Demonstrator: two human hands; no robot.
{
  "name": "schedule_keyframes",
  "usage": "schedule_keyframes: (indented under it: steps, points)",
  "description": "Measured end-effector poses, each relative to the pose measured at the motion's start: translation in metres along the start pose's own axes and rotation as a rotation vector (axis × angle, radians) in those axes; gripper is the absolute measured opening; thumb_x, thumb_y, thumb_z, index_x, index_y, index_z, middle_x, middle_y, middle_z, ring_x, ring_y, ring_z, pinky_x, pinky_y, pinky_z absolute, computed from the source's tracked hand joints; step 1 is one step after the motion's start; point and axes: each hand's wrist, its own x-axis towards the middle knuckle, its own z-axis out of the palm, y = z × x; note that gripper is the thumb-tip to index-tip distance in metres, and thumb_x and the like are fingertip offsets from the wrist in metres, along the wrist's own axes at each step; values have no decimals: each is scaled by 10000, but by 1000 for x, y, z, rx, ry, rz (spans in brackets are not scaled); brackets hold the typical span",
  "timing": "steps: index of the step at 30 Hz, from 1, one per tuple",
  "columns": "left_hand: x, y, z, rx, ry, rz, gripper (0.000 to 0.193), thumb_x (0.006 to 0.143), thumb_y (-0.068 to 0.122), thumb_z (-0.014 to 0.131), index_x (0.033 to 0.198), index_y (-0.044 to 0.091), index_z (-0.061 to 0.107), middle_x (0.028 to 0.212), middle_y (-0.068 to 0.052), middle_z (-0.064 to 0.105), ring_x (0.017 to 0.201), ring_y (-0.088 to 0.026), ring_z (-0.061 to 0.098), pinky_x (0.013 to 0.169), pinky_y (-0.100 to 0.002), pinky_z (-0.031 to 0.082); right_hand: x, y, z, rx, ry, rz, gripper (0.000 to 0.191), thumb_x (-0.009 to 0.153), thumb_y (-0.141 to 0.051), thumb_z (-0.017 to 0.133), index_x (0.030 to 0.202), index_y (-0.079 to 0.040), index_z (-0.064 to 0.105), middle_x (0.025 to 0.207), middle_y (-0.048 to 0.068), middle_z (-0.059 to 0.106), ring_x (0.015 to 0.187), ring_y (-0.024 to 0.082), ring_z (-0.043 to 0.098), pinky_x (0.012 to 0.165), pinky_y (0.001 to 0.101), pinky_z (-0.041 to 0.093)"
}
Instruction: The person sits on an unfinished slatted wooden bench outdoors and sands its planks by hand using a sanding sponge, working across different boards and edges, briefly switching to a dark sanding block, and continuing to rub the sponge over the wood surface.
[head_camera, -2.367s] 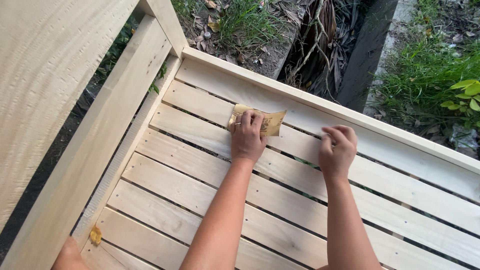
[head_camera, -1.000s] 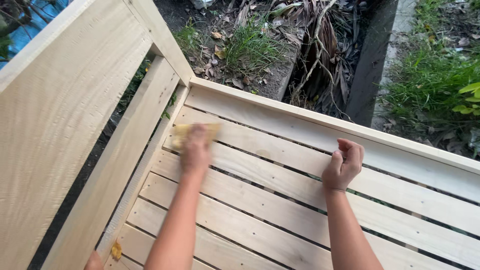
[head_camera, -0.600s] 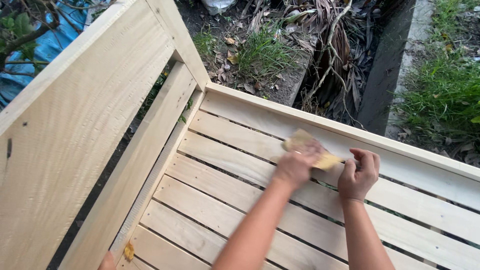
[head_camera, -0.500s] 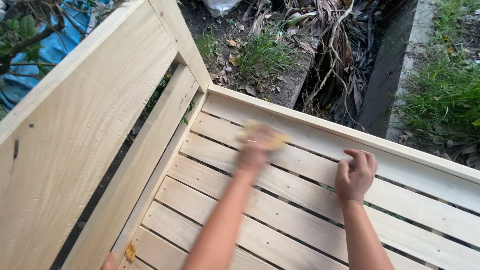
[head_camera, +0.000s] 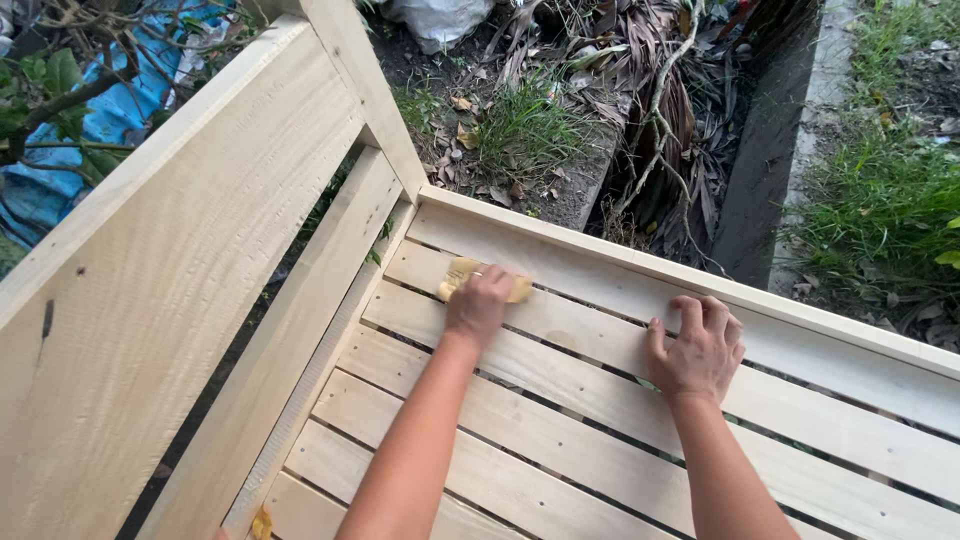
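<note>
My left hand (head_camera: 478, 303) presses a tan piece of sandpaper (head_camera: 461, 273) flat onto a pale slat of the slatted wooden seat (head_camera: 560, 440), near the seat's back left corner. Only the paper's edges stick out from under my fingers. My right hand (head_camera: 698, 347) rests on the slats further right, fingers spread and bent against the raised back rail (head_camera: 800, 320), holding nothing. Both forearms reach in from the bottom of the head view.
A tall pale wooden side panel (head_camera: 150, 300) rises on the left. A small tan scrap (head_camera: 261, 522) lies on the slats at the lower left. Beyond the rail are bare soil, grass (head_camera: 880, 210), dry palm debris (head_camera: 640, 90) and a blue tarp (head_camera: 60, 170).
My left hand has rubbed the sandpaper back and forth along the slat and is now further left, near the corner. My right hand stayed braced near the back rail. The view has shifted slightly.
</note>
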Motion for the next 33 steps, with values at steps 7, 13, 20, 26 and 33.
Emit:
schedule_keyframes:
  steps: [7, 13, 20, 26, 33]
  points:
    - [-2, -6, -10, -91, 82, -102, 242, 859, 4, 578, 1023, 125, 708, 1081, -65, 682, 1049, -320, 668, 873, -438, 566, 0, 2, 4, -4, -3, 12, 350, 878, -404, 691, 1189, -252, 643, 1353, 49, 523, 1357, 306, 415, 1085, 495, 350]
    - [9, 16, -9, -148, -48, -2, 248, 873, -12, 586, 1027, 129, 719, 1068, -64, 695, 1055, -299, 669, 870, -428, 568, 1, 0, 3, -7, -2, 16, 358, 873, -407, 693, 1189, -247, 644, 1349, 56, 524, 1349, 311, 417, 1081, 494, 354]
    - [16, 8, -10, -135, -136, 48, 240, 826, -23, 593, 955, 126, 731, 1059, -66, 710, 1048, -291, 673, 831, -423, 583, 0, 2, 4, -9, 5, 10, 356, 876, -398, 695, 1195, -248, 646, 1357, 58, 526, 1357, 314, 416, 1078, 499, 353]
    - [14, 8, -3, -50, -117, -31, 218, 886, -4, 590, 988, 126, 733, 1081, -72, 706, 1044, -286, 680, 843, -406, 594, 0, 0, 1, -10, -1, -3, 370, 879, -398, 696, 1207, -238, 641, 1353, 67, 517, 1349, 322, 413, 1082, 507, 354]
    - [13, 14, 2, -174, -104, -11, 244, 908, 20, 536, 981, 132, 741, 1084, -66, 716, 1038, -298, 691, 842, -425, 586, 0, 2, 0, -7, -19, -1, 366, 885, -403, 684, 1208, -235, 639, 1357, 71, 501, 1345, 325, 405, 1073, 512, 354]
